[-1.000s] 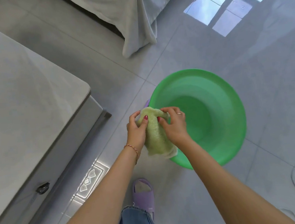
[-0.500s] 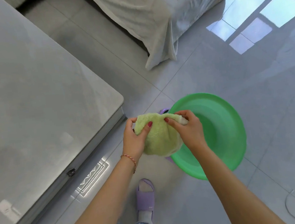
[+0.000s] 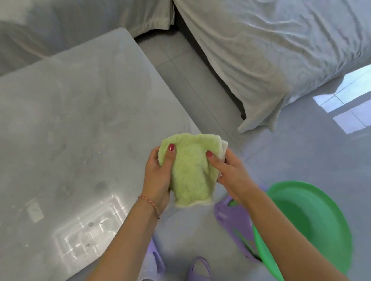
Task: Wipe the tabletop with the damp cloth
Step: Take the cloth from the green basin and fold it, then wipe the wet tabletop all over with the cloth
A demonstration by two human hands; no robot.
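We grip the fluffy pale-green damp cloth in 2 hands, left hand and right hand pinching opposite sides, likely spreading it flat above the dusty grey tabletop corner before wiping.

There is one green cloth, and two hands hold it: one left hand and one right hand. On the left wrist there is one thin bracelet. There is one grey table on the left side. On the floor, near and to the right, there is one green basin. I count three purple slippers: one slipper on the foot near the bottom, one other slipper partly hidden behind the left arm, and one loose slipper touching the basin. Far away there are two pieces of furniture under grey covers, one far left cover and one far right cover.
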